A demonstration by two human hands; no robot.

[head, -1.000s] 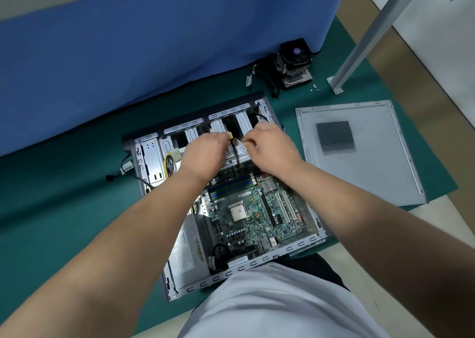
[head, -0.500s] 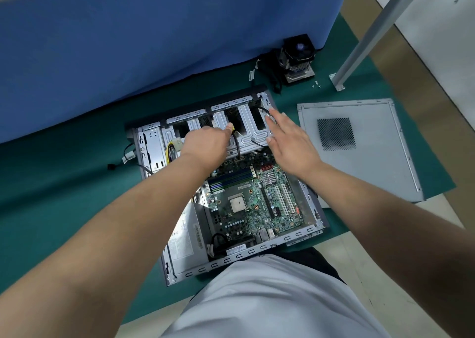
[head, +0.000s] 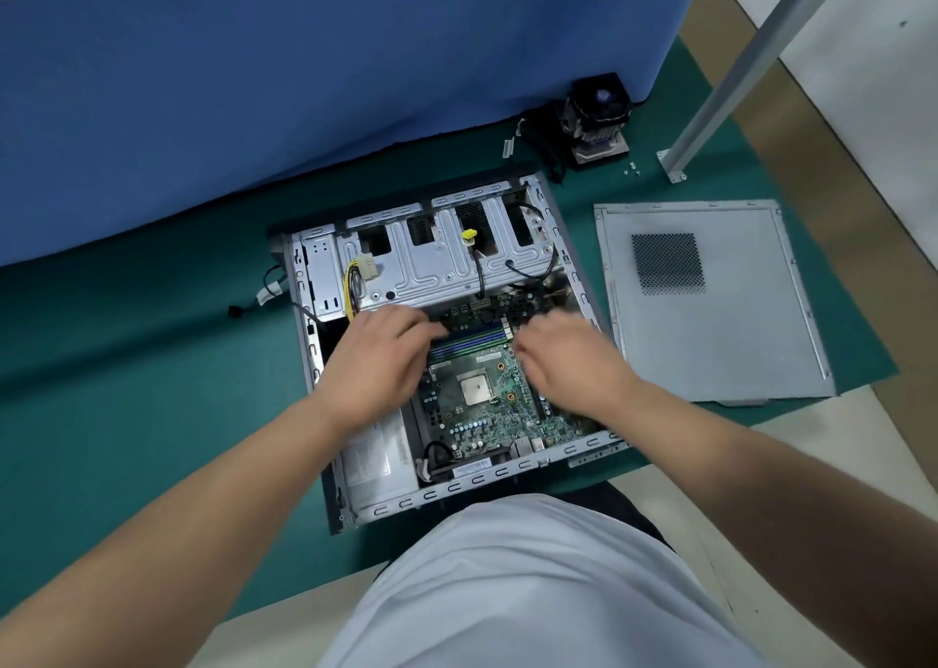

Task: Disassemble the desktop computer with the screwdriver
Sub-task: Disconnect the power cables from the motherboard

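The open computer case (head: 325, 281), a box of thin stamped grey steel with slotted rims, was laid on its side on a green mat (head: 127, 363) that covered the desk, and everything else was placed around it. To the left of the case, a thin black cable (head: 254, 302) was trailed out onto the mat. Inside the case at its far left, a white plastic connector on yellow wires (head: 366, 267) was seen against a ribbed, pressed-metal drive cage (head: 436, 266). The left hand (head: 378, 357) was held over the left edge of the green motherboard (head: 487, 403), its fingers reaching toward the blue memory sticks (head: 469, 342); they were motion-blurred, so it could not be told whether anything was gripped. A square pale CPU (head: 474, 391) was exposed at the board's centre, and a small yellow plug (head: 468, 235) on a black lead was seen above the drive cage. The right hand (head: 573, 363) was held at the right end of the memory sticks, equally blurred, its grasp also impossible to tell. Beyond the case's far right corner, a black finned cooler with fan (head: 599, 119) was stood on the mat. To the right of the case, a flat grey side panel (head: 710, 312) with a perforated square vent was laid. No screwdriver could be made out.
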